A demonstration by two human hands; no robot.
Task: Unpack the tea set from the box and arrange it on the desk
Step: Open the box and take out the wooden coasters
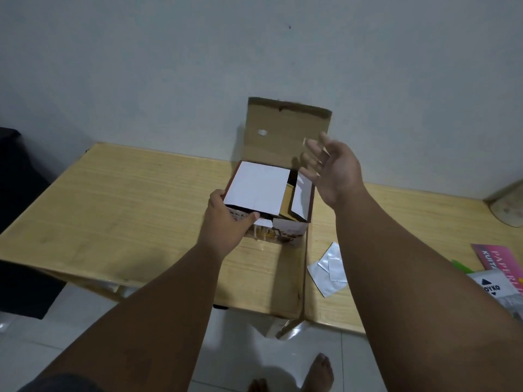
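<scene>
Pale grey wall (169, 66) backs a light wooden worktop (127, 207). The box (288, 232) stands at the far middle of the worktop, close to the wall. Its brown cardboard lid (280, 128) stands upright behind it.

The left grip (226, 222) holds the near left corner of the box: the thumb lies across the printed front face and the fingers curl round the left side. The right grip (331, 171) hangs above the right edge of the box, in front of the lid. Its fingers are spread and straight, slightly blurred, and it holds nothing.

A large white inner flap (256, 188) covers most of the box opening. A smaller white flap (301, 199) slants down along the right side. Brown cardboard shows in the dark gap between them; the contents are hidden. The printing on the front face is too small to read.

Silver foil sachets (329, 267) lie flat on the worktop to the right of the box, well apart from it. At the right edge lie a pink booklet (501, 258) lettered "PAPER" and a grey-white packet (492, 290) showing the letters "OYKO".

Below the worktop, a bare foot (319, 372) rests on the white tiled floor (240, 349).
</scene>
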